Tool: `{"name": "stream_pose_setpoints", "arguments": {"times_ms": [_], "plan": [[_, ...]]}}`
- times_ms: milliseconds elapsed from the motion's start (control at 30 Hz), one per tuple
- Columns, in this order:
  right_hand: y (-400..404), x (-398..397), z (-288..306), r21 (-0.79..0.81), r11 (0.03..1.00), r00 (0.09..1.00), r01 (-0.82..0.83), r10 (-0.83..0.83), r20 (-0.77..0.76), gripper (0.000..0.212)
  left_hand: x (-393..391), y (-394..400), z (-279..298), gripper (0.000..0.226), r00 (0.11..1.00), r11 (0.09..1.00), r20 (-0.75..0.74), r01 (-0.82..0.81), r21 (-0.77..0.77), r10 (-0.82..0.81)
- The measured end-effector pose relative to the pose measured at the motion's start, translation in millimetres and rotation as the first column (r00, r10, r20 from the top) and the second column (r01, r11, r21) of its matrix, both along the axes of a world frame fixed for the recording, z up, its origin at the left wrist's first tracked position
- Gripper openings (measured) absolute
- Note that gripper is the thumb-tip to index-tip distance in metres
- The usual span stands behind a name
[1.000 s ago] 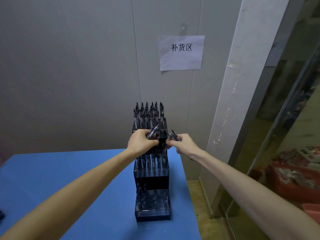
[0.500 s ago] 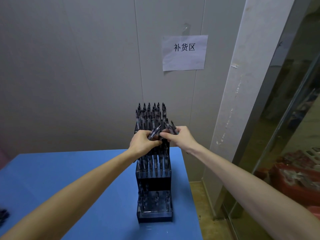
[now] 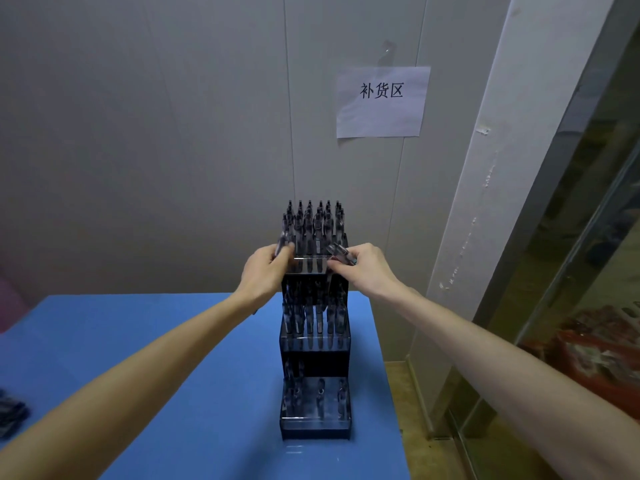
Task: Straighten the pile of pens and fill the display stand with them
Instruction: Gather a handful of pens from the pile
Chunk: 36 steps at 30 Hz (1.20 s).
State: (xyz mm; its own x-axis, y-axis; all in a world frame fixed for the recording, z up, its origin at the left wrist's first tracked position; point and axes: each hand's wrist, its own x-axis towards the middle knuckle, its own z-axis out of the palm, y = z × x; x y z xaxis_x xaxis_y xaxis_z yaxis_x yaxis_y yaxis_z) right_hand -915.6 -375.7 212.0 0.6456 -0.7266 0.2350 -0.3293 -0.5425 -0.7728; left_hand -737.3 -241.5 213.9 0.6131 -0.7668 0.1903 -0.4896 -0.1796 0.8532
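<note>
A dark, stepped display stand [image 3: 315, 424] stands on the blue table [image 3: 173, 375] near its right edge. Its top tier is packed with upright dark pens [image 3: 313, 223]; the middle tier holds several pens and the lowest tier only a few. My left hand [image 3: 265, 271] grips one clear-barrelled pen [image 3: 282, 242] at the left end of the top tier. My right hand [image 3: 367, 268] holds a small bundle of pens [image 3: 341, 254] at the right end of that tier, tilted sideways.
A paper sign [image 3: 381, 102] hangs on the grey wall behind the stand. A dark pile of pens [image 3: 10, 415] lies at the table's left edge. A white pillar and a glass partition [image 3: 571, 271] stand to the right, beyond the table edge.
My hands, close together at the stand's middle a second ago, have parted to the left and right ends of the top tier. The view has shifted slightly.
</note>
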Motion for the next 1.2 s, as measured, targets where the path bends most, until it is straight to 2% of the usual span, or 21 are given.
{"name": "stream_pose_setpoints", "arguments": {"times_ms": [100,233,300,467,567,700,867,967,1033,1133,1200], "plan": [[-2,2,1,-0.069,0.997,0.999,0.028,-0.030,-0.036,0.037,4,6,-1,0.042,1.000,1.000,-0.029,-0.010,0.009,0.011],[-5,2,-2,-0.134,0.990,0.997,0.037,-0.046,-0.066,0.034,8,13,-3,0.059,0.991,0.997,0.131,-0.037,0.071,0.027],[-7,1,-2,-0.145,0.988,0.995,0.047,-0.059,-0.085,0.035,11,15,-1,0.059,0.985,0.998,0.170,-0.025,0.050,0.016],[-2,-3,0,-0.178,0.983,0.992,0.049,-0.069,-0.105,0.028,16,16,2,0.069,0.983,1.000,0.186,-0.002,-0.011,0.004],[3,-4,3,-0.170,0.984,0.993,0.057,-0.074,-0.097,0.027,13,17,4,0.063,0.983,1.000,0.183,0.015,-0.021,-0.011],[5,-4,3,-0.178,0.982,0.987,0.069,-0.093,-0.134,0.029,12,17,7,0.081,0.991,0.999,0.133,-0.009,-0.042,0.015],[12,-2,0,-0.195,0.979,0.970,0.063,-0.105,-0.218,0.037,14,16,8,0.062,0.998,1.000,0.049,0.027,-0.009,-0.027],[14,3,2,-0.145,0.987,0.969,0.061,-0.094,-0.228,0.039,16,16,7,0.052,0.999,0.998,0.011,0.053,0.014,-0.053],[16,6,4,-0.125,0.990,0.969,0.070,-0.097,-0.229,0.037,14,18,9,0.041,0.997,0.998,-0.034,0.066,0.017,-0.065],[20,10,5,-0.108,0.992,0.965,0.072,-0.097,-0.243,0.030,14,20,13,0.040,0.991,0.996,-0.096,0.093,0.007,-0.092],[23,13,5,-0.096,0.993,0.964,0.075,-0.096,-0.248,0.028,17,23,14,0.035,0.992,0.994,-0.067,0.107,0.010,-0.106]]}}
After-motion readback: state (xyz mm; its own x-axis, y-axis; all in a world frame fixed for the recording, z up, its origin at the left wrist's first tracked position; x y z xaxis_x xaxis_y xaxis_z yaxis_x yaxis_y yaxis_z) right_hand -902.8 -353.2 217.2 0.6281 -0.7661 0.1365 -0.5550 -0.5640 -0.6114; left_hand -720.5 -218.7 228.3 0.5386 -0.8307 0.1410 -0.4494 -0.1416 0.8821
